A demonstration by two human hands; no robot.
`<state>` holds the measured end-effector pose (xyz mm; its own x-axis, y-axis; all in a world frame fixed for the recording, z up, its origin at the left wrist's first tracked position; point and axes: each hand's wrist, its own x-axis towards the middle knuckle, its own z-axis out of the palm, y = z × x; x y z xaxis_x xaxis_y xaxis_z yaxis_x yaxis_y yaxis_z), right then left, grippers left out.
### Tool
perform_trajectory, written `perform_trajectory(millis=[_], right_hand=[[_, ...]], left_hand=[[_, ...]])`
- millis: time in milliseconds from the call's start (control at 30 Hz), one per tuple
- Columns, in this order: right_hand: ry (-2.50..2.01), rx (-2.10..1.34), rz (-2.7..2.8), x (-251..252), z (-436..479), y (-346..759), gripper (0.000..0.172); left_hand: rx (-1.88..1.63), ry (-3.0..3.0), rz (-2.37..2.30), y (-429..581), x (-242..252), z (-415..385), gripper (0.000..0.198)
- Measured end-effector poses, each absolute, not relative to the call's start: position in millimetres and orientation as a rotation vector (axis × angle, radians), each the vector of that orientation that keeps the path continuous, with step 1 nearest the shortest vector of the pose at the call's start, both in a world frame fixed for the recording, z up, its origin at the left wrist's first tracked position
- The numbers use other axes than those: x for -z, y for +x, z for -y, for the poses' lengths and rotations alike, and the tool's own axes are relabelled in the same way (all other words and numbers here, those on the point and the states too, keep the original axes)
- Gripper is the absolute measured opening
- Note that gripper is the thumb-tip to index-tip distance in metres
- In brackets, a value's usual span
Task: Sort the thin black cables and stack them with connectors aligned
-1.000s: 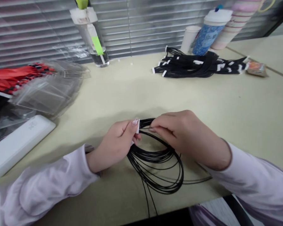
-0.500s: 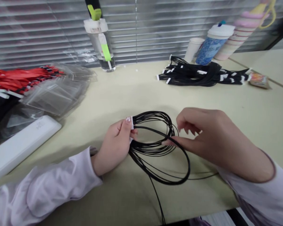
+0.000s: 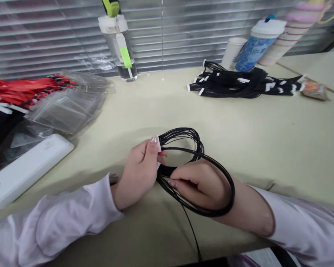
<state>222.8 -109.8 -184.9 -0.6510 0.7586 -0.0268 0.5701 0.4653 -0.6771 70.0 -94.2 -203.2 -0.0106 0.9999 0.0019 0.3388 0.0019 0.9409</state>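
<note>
Left hand (image 3: 137, 174) closed, thumb and fingers pinching white connector (image 3: 159, 145) at end of black wire bundle (image 3: 183, 135). Right hand (image 3: 199, 185) curled, gripping wires just below connector, large loop passing around its outer side (wrist edge). Bundle over table (image 3: 239, 148), one strand hanging down toward table edge. Beyond: second wire pile (image 3: 228, 85), plastic sleeves (image 3: 66, 111), red lanyards (image 3: 16, 89).

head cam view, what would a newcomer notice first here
The loop of black wires at centre stands out first: the left hand pinches its white ends while the right hand holds strands lower down. Next come the red straps at far left and the pile of black wires at back right.
</note>
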Motion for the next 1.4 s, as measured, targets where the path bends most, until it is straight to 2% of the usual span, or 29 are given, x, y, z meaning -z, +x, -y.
perform_trajectory(millis=[233,667,867,933,967,1033,1133,1167,1267,1300,1333,1400], right_hand=[[-1.175,-0.986,2.438,187,107,220,0.031],[-1.333,-0.721,2.507,189,111,214,0.022],[-1.465,-0.421,2.689,166,102,256,0.015],[-1.675,-0.269,2.471,150,97,277,0.017],[-1.776,-0.228,2.245,142,95,285,0.009],[-1.744,-0.225,1.849,132,93,294,0.017],[-1.365,-0.419,1.507,130,94,287,0.025],[-1.266,-0.494,1.485,133,95,281,0.029],[-1.212,-0.707,1.808,146,95,264,0.058],[-1.243,-0.735,1.960,151,95,260,0.058],[-1.273,-0.727,2.090,155,95,256,0.049],[-1.337,-0.624,2.231,161,93,252,0.016]], left_hand=[[-1.020,1.509,-1.451,69,204,95,0.040],[-1.009,1.532,-1.429,71,202,95,0.039],[-1.033,1.466,-1.451,70,205,93,0.040],[-1.027,1.431,-1.454,70,205,92,0.040],[-1.024,1.425,-1.451,70,205,92,0.041],[-1.016,1.421,-1.436,70,204,92,0.040],[-0.990,1.452,-1.392,69,203,94,0.039],[-0.973,1.483,-1.370,69,203,95,0.039],[-0.935,1.585,-1.315,67,204,98,0.041],[-0.934,1.612,-1.309,67,204,98,0.042],[-0.932,1.632,-1.309,66,204,99,0.042],[-0.927,1.660,-1.311,66,204,100,0.043]])
